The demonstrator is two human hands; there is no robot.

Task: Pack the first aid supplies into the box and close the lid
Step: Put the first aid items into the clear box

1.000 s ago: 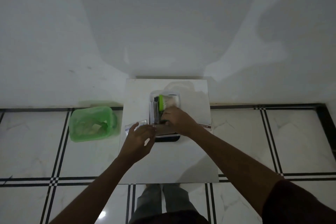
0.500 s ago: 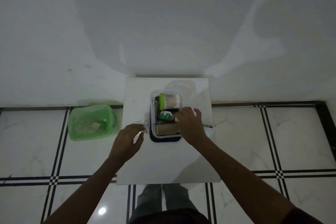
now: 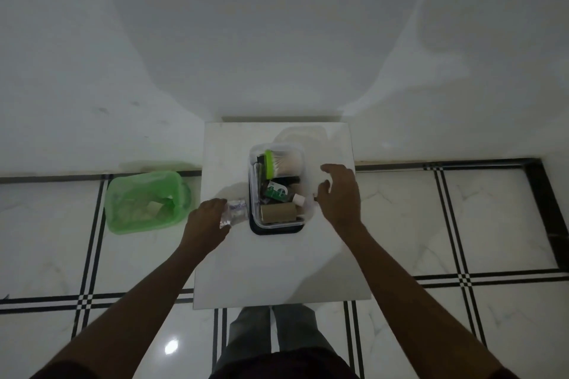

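A clear plastic box (image 3: 253,194) stands open on a dark lid (image 3: 277,229) in the middle of a small white table (image 3: 277,261). Inside lie a green-capped tub of cotton swabs (image 3: 283,163), a green packet (image 3: 276,191), a small white-capped bottle (image 3: 299,199) and a brown roll (image 3: 277,213). My left hand (image 3: 207,221) rests just left of the box, fingers closed on a small clear packet (image 3: 234,212) lying on the table. My right hand (image 3: 340,194) hovers at the box's right side, fingers spread, holding nothing.
A green plastic basket (image 3: 144,201) with scraps in it sits on the tiled floor left of the table. A white wall rises right behind the table. My legs stand at the table's near edge.
My right hand has come out of the box and moved to its right side, fingers now spread. My left hand has shifted left and lowered onto the clear packet.
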